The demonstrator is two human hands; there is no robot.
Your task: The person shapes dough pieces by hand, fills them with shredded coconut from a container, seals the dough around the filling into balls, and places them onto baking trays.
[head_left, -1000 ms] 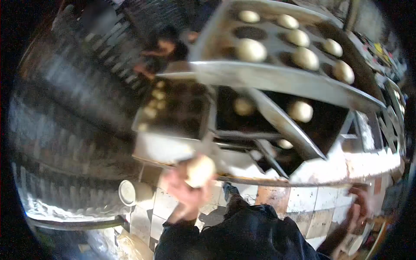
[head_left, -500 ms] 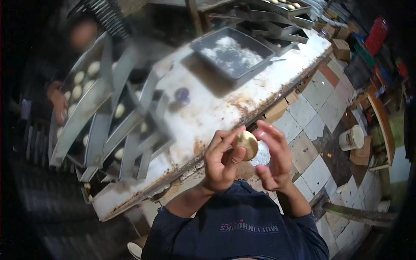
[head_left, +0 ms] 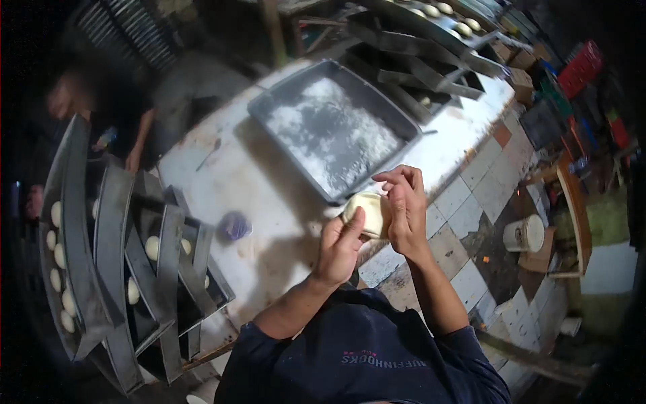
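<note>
A pale round piece of dough (head_left: 370, 211) sits between my two hands, above the table's front edge. My left hand (head_left: 335, 254) grips its left side, thumb across the top. At its right side, my right hand (head_left: 408, 219) has its thumb and bent fingers against the dough edge; some of the fingers' contact is hidden. Just beyond my hands lies a large grey tray (head_left: 279, 149) with white flour (head_left: 323, 128) scattered inside.
At the left, metal trays (head_left: 114, 222) stand stacked crosswise, holding dough balls (head_left: 153, 248). More trays (head_left: 431, 50) with dough balls rise at the back right. A purple object (head_left: 235, 225) lies on the white table (head_left: 202, 195). Another person (head_left: 114, 114) stands far left. A bucket (head_left: 525, 233) is on the floor.
My view has shifted, and my hands are nearer the flour tray. The right hand has closed in from a spread pose onto the dough, which looks wider and flatter.
</note>
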